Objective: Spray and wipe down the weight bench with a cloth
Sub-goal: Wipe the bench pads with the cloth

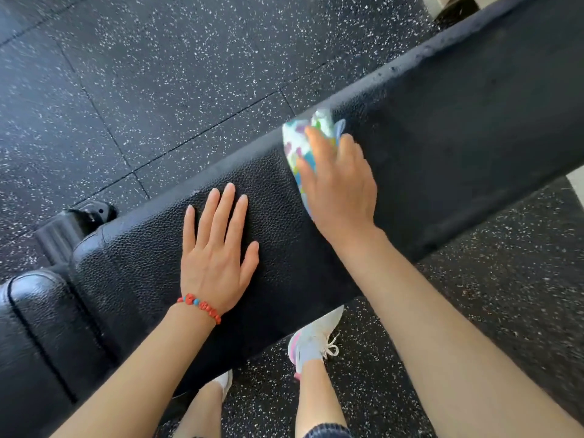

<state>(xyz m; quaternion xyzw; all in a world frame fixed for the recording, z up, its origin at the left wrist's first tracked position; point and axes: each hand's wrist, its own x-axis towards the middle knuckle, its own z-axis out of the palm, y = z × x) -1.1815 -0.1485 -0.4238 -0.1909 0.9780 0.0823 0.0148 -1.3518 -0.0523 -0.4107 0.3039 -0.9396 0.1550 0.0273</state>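
Note:
The black padded weight bench [458, 128] runs diagonally from lower left to upper right. My left hand [218, 251] lies flat on the pad, fingers spread, holding nothing; a red bead bracelet circles its wrist. My right hand [339, 181] presses a white cloth [298, 143] with coloured patches onto the pad just right of the left hand. The hand covers most of the cloth, and both are blurred by motion. No spray bottle is in view.
A second black pad [38, 327] adjoins the bench at lower left, with a metal frame part [76, 222] behind it. Speckled black rubber floor tiles [158, 74] surround the bench. My feet in white sneakers [316, 339] stand close to the near edge.

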